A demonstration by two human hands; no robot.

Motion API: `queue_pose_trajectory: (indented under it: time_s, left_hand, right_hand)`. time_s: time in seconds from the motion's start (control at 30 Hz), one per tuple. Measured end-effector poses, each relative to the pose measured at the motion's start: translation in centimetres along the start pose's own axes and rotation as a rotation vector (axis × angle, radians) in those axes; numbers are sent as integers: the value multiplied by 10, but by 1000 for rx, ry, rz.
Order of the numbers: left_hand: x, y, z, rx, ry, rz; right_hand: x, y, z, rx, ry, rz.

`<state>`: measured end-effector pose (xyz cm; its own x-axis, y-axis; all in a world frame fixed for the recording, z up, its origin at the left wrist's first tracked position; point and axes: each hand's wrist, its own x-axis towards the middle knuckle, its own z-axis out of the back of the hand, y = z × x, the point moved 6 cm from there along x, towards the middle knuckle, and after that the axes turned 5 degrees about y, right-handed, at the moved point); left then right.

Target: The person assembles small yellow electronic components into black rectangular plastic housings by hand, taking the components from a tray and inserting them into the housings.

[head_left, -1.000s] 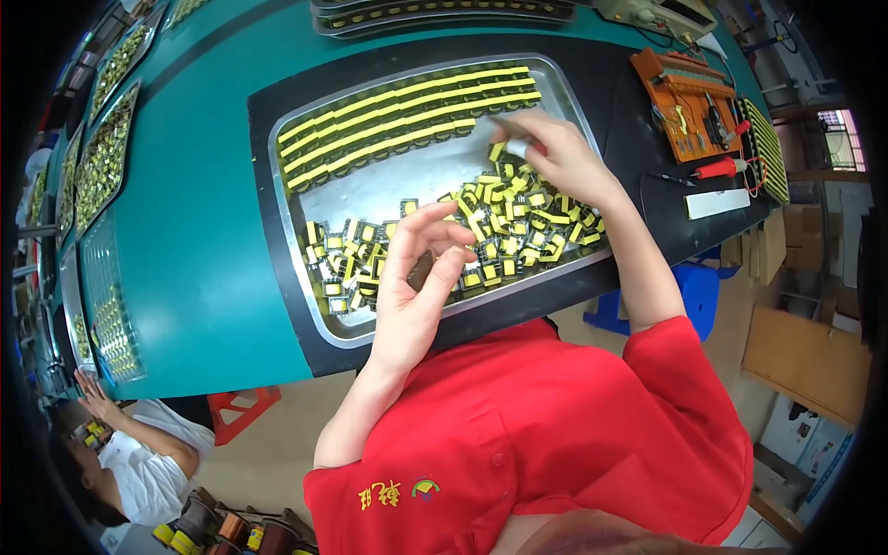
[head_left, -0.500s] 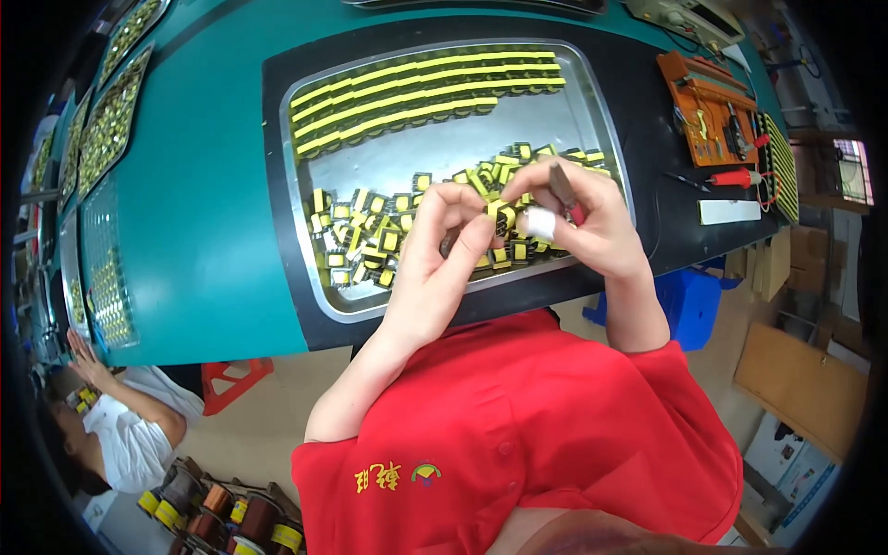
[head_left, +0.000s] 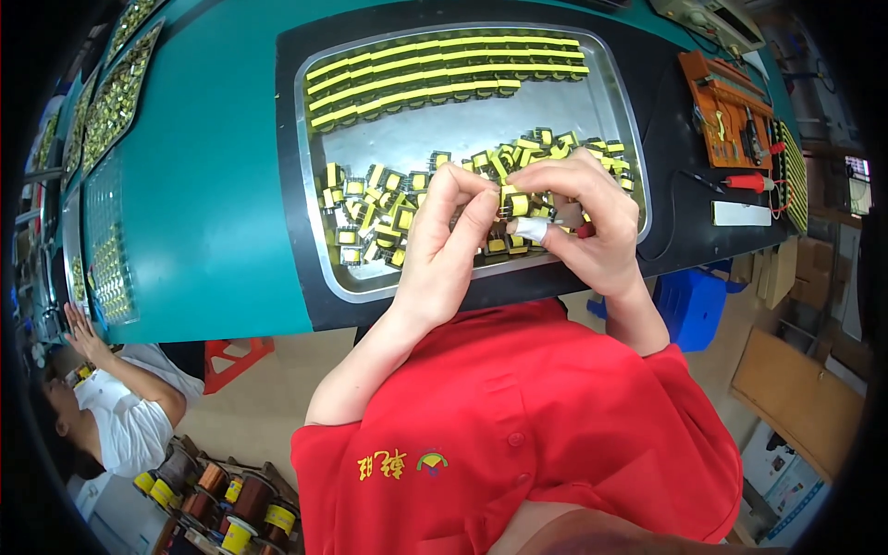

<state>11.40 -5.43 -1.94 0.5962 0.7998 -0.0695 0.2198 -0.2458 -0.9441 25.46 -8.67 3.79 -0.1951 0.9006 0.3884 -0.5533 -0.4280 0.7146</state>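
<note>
A metal tray [head_left: 592, 102] on a black mat holds neat rows of small yellow-and-black transformer parts [head_left: 435, 69] at its far side and a loose heap of them [head_left: 370, 208] nearer me. My left hand [head_left: 449, 245] and my right hand [head_left: 583, 217] meet over the heap, fingertips together on one yellow part [head_left: 516, 202]. The right hand also grips a small white-tipped piece with a red end [head_left: 535, 229].
A teal table [head_left: 203, 185] carries the black mat [head_left: 680, 222]. An orange fixture board [head_left: 726, 111], a red-handled tool [head_left: 751, 182] and a white strip [head_left: 740, 214] lie at the right. More trays of parts [head_left: 111, 102] sit at the left. A co-worker in white [head_left: 120, 416] sits lower left beside copper wire spools [head_left: 222, 495].
My right hand came back from the far part of the heap toward me. Both hands joined over the near heap and now pinch one part together.
</note>
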Motion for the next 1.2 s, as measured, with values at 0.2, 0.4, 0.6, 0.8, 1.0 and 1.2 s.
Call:
queue_pose_trajectory:
  time_s: [0.2,0.4,0.6,0.8,1.0,1.2]
  left_hand:
    - [4,6,2,-149,44,8]
    - [2,10,2,-287,41,46]
    - [6,-6,1,-438,-54,17]
    - [14,-21,-4,-859,-35,20]
    - [14,-17,-4,-772,-51,25]
    - [10,-16,-3,-705,-46,4]
  right_hand:
    - [3,-6,-2,-4,-44,52]
    - [9,5,-2,-81,-1,129]
    - [4,3,2,79,-85,59]
    - [-2,-7,-24,369,32,-152]
    - [1,-8,-25,234,-7,-102]
    - [-1,-7,-26,260,57,-114]
